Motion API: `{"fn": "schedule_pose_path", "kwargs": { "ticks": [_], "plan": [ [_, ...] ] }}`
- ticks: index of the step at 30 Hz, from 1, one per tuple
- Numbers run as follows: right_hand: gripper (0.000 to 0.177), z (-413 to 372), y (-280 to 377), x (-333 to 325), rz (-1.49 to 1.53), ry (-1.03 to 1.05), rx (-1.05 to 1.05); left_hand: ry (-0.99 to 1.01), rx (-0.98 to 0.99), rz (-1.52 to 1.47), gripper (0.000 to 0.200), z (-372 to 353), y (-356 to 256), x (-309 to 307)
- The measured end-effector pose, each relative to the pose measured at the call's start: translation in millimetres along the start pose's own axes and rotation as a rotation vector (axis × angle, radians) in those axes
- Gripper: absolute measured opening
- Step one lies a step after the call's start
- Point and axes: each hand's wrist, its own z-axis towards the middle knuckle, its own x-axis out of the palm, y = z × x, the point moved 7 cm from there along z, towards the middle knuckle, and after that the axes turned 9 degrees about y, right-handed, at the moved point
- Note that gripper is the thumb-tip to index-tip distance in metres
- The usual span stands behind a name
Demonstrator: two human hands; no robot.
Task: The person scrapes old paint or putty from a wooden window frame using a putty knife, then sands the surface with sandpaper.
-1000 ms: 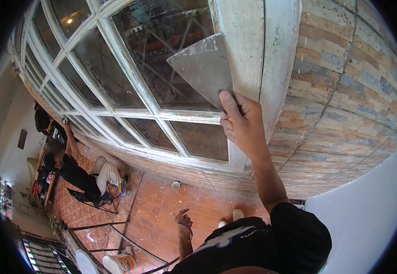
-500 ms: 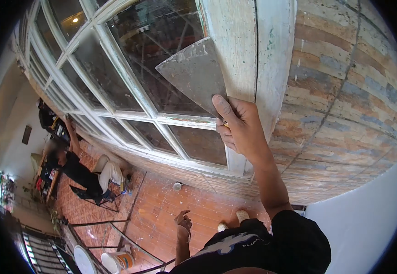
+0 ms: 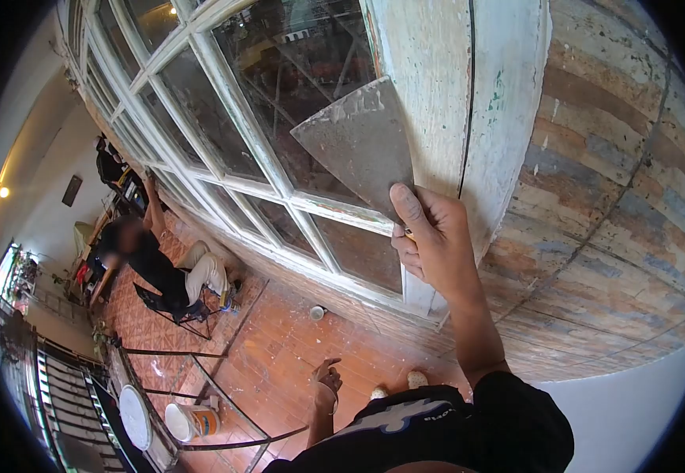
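Observation:
A wide putty knife (image 3: 362,142) with a flat, grey, paint-spotted blade is gripped in my right hand (image 3: 433,236). My thumb presses on the base of the blade, and the handle is mostly hidden by my fingers. Behind the blade is the white-painted window frame (image 3: 429,102), its paint worn and patchy with green and brown traces. The blade overlaps a dark glass pane (image 3: 295,71) and the upright of the frame in this view. My left hand (image 3: 326,378) hangs low over the floor beside my body, holding nothing, with its fingers loosely apart.
Stone-patterned tiles (image 3: 595,189) cover the wall at right. A person (image 3: 161,260) sits on a chair to the left, one arm raised toward the window. On the orange tiled floor stand a small cup (image 3: 317,313) and a white bucket (image 3: 188,423) near a dark metal frame (image 3: 228,394).
The view has swung, so the window, the seated person and the floor appear farther right. My right hand with the putty knife sits slightly lower and farther right in view.

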Motion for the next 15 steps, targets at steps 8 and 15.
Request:
{"fn": "schedule_pose_path", "kwargs": {
  "ticks": [8,15],
  "plan": [
    [0.043,0.9,0.1,-5.7,-0.039,0.032,-0.025,0.021,0.011,-0.002,0.028,2.6,-4.3,3.4],
    [0.044,-0.7,5.6,-6.1,-0.086,0.010,-0.028,-0.011,0.006,0.025,0.030,3.4,-10.6,2.5]
  ]
}}
